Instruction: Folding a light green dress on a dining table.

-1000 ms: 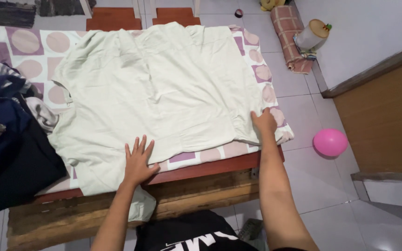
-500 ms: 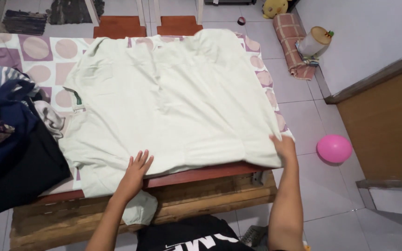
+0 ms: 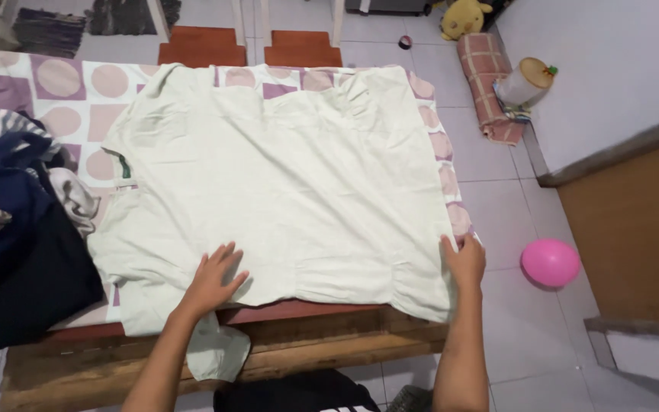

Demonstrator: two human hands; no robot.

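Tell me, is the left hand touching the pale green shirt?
Touching. The head view shows the left hand lying flat, fingers spread, on the pale green shirt near its lower edge.

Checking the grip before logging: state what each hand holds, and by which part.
Left hand lies flat on the pale green garment near its front edge, holding nothing. Right hand grips the garment's right front corner.

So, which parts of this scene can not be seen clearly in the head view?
- Table top under the pale green garment: covered by it and the patterned cloth.
- Dark clothes pile: cut off by the left edge.
- Left hand and right hand: palms face down, any grip on the fabric hidden.
- Small green label: too small.
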